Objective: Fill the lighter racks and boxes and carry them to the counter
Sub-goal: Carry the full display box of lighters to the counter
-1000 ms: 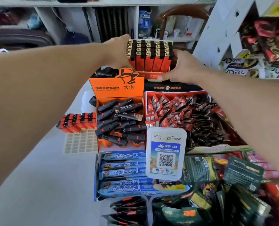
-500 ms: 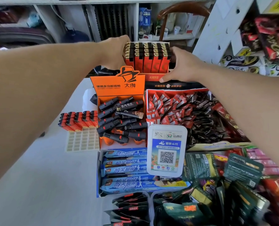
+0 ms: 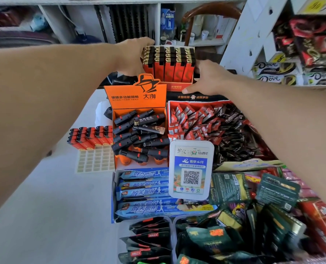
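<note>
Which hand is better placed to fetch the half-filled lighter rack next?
Left, probably. The half-filled rack lies under the left forearm's side, while the right hand would have to cross the orange box.

The white counter (image 3: 44,197) lay open on the left side. The half-filled lighter rack (image 3: 95,147) stood at its inner edge, touching the orange torch-lighter box (image 3: 137,130). Snack packets (image 3: 225,216) crowded the right side. Behind the red lighter box (image 3: 169,67), clearance appeared limited by dark clutter.

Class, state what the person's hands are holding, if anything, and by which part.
Both hold the box of orange lighters: left hand on its left side, right hand on its right side and lower front corner.
</note>
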Available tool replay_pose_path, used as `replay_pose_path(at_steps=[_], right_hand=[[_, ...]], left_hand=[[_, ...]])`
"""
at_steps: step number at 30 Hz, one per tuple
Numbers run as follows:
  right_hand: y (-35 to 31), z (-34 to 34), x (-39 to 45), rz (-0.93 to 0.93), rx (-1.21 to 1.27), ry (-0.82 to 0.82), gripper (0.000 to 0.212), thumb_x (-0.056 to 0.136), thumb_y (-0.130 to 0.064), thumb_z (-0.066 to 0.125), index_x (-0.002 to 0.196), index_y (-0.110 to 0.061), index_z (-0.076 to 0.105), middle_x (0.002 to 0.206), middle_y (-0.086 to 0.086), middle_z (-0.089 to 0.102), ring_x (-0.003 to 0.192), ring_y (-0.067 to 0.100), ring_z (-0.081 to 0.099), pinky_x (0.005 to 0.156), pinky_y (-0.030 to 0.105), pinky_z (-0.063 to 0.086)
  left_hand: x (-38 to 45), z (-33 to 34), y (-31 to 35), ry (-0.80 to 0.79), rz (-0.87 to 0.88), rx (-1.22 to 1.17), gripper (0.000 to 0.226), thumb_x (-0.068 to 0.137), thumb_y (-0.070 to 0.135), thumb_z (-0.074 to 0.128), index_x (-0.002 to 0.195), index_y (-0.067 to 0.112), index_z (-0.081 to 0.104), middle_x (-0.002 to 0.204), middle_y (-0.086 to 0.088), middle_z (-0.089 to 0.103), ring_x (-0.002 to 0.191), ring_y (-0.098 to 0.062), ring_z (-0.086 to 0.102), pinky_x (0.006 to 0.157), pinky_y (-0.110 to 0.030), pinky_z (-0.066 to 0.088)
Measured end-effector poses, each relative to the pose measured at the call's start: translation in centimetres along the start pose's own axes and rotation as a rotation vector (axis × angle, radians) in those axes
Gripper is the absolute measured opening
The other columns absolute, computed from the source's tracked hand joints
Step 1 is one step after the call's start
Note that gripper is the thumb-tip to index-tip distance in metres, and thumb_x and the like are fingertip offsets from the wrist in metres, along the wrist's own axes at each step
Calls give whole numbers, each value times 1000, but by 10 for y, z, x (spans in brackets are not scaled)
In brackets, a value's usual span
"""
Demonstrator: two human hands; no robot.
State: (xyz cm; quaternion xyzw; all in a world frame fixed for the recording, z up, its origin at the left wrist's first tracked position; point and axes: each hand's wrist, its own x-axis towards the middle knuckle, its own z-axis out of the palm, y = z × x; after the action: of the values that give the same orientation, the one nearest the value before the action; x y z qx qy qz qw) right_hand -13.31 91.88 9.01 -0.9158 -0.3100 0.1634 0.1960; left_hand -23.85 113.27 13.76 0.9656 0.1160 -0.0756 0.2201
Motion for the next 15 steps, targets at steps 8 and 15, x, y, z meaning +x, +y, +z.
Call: replay_pose_path(at_steps=[8,15], right_hand=[[-20,3,-28,-123,-81,313,101,82,-25,82,158,-10,18,157,8,38,142,25,39,114,38,34],[-26,1,-40,-184,-227,145,94,94,-18,67,161,-13,2,168,1,-5,144,23,37,105,32,39]], left_hand=[[-30,-18,23,18,-25,-97,60,95,5,60,150,22,45,128,-6,66,84,-13,63,82,-29,51],[-33,23,24,-38,11,285,91,99,34,52,161,6,-8,170,-12,-11,157,-24,-9,127,-41,3]])
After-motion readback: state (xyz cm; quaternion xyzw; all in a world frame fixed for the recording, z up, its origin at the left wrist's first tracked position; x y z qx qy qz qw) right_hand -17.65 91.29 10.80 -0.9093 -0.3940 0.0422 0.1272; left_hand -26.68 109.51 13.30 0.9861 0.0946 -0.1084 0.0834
